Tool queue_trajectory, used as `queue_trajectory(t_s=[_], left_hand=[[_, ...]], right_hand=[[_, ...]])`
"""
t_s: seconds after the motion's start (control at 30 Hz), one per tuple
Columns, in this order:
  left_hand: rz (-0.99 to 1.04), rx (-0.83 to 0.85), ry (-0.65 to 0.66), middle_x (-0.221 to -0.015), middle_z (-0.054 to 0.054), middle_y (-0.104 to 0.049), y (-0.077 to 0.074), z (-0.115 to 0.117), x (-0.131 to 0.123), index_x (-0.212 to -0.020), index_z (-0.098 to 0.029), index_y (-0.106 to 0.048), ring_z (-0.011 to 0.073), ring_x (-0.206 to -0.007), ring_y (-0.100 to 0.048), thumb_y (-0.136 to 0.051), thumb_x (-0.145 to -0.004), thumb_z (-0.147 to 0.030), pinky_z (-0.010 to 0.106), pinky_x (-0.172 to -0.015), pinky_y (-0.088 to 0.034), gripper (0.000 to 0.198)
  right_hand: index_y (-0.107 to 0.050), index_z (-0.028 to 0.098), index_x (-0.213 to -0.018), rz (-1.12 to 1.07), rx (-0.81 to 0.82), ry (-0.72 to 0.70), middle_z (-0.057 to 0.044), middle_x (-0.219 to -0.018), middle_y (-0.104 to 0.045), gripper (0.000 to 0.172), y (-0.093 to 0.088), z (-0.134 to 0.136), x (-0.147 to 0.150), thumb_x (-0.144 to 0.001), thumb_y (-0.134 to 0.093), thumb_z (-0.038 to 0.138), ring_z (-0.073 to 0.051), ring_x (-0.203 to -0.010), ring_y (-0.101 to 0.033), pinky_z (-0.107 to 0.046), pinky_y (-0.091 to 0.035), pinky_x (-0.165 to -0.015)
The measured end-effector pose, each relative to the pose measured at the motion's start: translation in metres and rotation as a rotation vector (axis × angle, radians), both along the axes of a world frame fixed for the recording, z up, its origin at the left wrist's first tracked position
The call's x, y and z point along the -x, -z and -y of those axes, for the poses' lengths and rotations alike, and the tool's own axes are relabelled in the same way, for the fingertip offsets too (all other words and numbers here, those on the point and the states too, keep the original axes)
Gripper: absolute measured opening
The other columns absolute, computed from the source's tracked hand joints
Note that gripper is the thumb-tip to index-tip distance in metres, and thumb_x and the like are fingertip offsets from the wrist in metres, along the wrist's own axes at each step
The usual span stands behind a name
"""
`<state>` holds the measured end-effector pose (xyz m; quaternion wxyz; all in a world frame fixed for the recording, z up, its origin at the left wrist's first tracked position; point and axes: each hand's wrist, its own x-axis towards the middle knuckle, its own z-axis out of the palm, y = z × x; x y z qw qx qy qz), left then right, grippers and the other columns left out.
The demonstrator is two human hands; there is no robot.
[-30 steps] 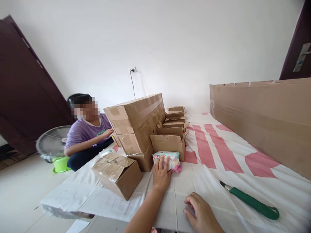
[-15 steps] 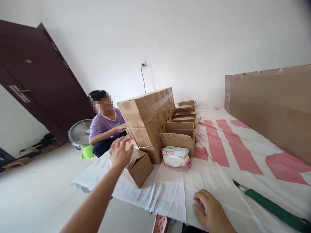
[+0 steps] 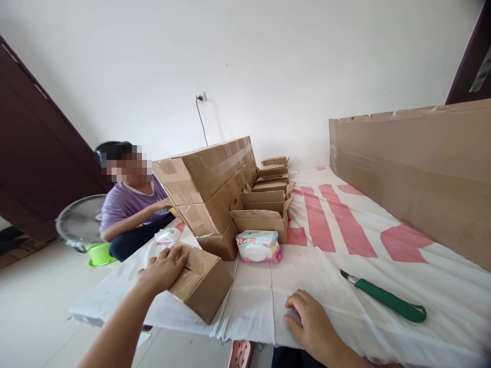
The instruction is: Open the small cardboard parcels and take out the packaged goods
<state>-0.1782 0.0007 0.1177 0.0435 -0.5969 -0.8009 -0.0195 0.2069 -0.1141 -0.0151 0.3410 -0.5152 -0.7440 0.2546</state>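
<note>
left hand [image 3: 163,268] spread across taped box [image 3: 209,289], masking one edge; right hand [image 3: 311,323] loosely cupped; yellow item [image 3: 174,211] beside co-worker [image 3: 130,207] mostly hidden behind cartons [image 3: 209,199].

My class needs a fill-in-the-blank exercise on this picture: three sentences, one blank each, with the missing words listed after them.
1. The left hand rests on a box, while the right hand holds ____.
2. The knife lies to the ____ of the right hand.
3. The knife's handle is ____ in colour.

Missing words: nothing; right; green.
</note>
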Motion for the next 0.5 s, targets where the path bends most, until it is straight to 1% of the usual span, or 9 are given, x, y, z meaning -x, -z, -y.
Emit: queue_trajectory(t_s=[0.13, 0.23, 0.27, 0.33, 0.4, 0.47, 0.5], left_hand=[[0.005, 0.012, -0.037, -0.147, 0.018, -0.046, -0.005, 0.030, -0.027, -0.143, -0.021, -0.045, 0.0465, -0.126, -0.048, -0.023, -0.092, -0.054, 0.065, -0.092, -0.041, 0.065], [-0.006, 0.036, -0.067, -0.144, 0.019, -0.049, -0.011, 0.048, -0.052, -0.144, -0.019, -0.044, 0.0462, -0.123, -0.050, -0.025, -0.092, -0.051, 0.062, -0.090, -0.044, 0.064], [-0.016, 0.047, -0.058, -0.142, 0.019, -0.051, -0.013, 0.054, -0.062, -0.144, -0.019, -0.044, 0.0460, -0.121, -0.052, -0.026, -0.091, -0.051, 0.061, -0.089, -0.044, 0.064], [-0.043, 0.072, 0.010, -0.132, 0.019, -0.057, -0.017, 0.067, -0.082, -0.143, -0.019, -0.046, 0.0434, -0.115, -0.056, -0.030, -0.090, -0.052, 0.057, -0.087, -0.046, 0.064], [-0.063, 0.099, 0.111, -0.120, 0.018, -0.061, -0.019, 0.079, -0.101, -0.138, -0.020, -0.052, 0.0377, -0.103, -0.062, -0.033, -0.089, -0.052, 0.050, -0.084, -0.048, 0.061], [-0.105, 0.117, 0.202, -0.117, 0.016, -0.060, -0.020, 0.089, -0.117, -0.133, -0.024, -0.058, 0.0331, -0.096, -0.065, -0.035, -0.090, -0.047, 0.044, -0.080, -0.050, 0.054], [-0.142, 0.128, 0.243, -0.120, 0.015, -0.058, -0.019, 0.093, -0.123, -0.131, -0.027, -0.059, 0.0326, -0.096, -0.064, -0.036, -0.090, -0.043, 0.042, -0.078, -0.050, 0.050]], right_hand=[[-0.062, 0.020, -0.091, -0.015, -0.001, 0.004, -0.005, -0.095, -0.065, 0.013, -0.001, 0.001, -0.001, -0.080, -0.058, 0.013, -0.021, -0.090, -0.061, -0.034, -0.048, -0.082], [-0.064, 0.020, -0.092, -0.016, 0.008, 0.009, -0.005, -0.095, -0.066, 0.013, -0.001, 0.000, -0.002, -0.080, -0.059, 0.015, -0.021, -0.089, -0.061, -0.033, -0.048, -0.082], [-0.064, 0.020, -0.092, -0.008, 0.013, 0.012, -0.005, -0.095, -0.066, 0.014, -0.001, 0.000, -0.001, -0.080, -0.059, 0.015, -0.021, -0.089, -0.061, -0.033, -0.048, -0.082], [-0.066, 0.020, -0.094, 0.021, 0.019, 0.014, -0.005, -0.096, -0.066, 0.017, -0.004, 0.000, 0.000, -0.079, -0.061, 0.015, -0.021, -0.091, -0.061, -0.033, -0.048, -0.083], [-0.067, 0.020, -0.097, 0.075, 0.004, -0.007, -0.005, -0.100, -0.067, 0.022, -0.006, 0.002, 0.002, -0.077, -0.062, 0.014, -0.023, -0.097, -0.059, -0.035, -0.047, -0.087], [-0.067, 0.020, -0.105, 0.143, -0.042, -0.031, -0.007, -0.108, -0.066, 0.028, -0.004, 0.006, 0.004, -0.080, -0.058, 0.014, -0.025, -0.105, -0.056, -0.037, -0.044, -0.094], [-0.066, 0.020, -0.111, 0.178, -0.068, -0.038, -0.008, -0.115, -0.065, 0.031, -0.001, 0.009, 0.005, -0.082, -0.056, 0.014, -0.026, -0.109, -0.055, -0.039, -0.043, -0.098]])
